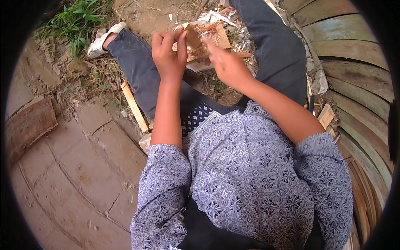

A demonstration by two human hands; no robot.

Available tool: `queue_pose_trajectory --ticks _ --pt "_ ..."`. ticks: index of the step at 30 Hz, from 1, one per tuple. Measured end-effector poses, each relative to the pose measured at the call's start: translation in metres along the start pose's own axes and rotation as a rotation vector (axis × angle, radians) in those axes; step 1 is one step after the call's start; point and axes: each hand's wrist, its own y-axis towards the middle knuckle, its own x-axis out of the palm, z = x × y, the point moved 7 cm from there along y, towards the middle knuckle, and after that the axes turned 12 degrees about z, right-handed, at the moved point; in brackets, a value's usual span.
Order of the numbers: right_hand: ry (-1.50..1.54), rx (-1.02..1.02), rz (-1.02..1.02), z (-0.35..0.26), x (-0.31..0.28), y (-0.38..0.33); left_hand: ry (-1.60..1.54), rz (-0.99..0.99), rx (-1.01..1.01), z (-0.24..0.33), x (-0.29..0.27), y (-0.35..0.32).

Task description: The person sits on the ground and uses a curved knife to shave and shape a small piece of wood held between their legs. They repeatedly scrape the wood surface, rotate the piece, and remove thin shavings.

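Observation:
My left hand (168,52) is closed around a small pale wooden piece (192,37), holding it up above my lap. My right hand (227,62) is blurred and lies just right of that piece, fingers closed; whether it holds a tool I cannot tell. Under both hands a flat wooden block (214,35) rests on the ground between my legs, with wood chips and shavings (212,18) scattered around it.
A thin wooden strip (134,107) lies by my left leg. A dark wood slab (27,125) sits at the left on paved ground. Curved wooden planks (354,62) line the right side. Grass (77,21) grows at top left.

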Motion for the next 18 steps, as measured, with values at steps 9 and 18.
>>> queue_pose_trajectory --ticks 9,18 --pt "-0.045 -0.099 0.012 0.028 0.011 0.016 -0.005 -0.02 0.035 0.009 0.009 -0.005" --pt "-0.075 0.03 -0.098 0.062 0.043 -0.001 -0.03 0.003 -0.018 0.008 0.005 -0.01"
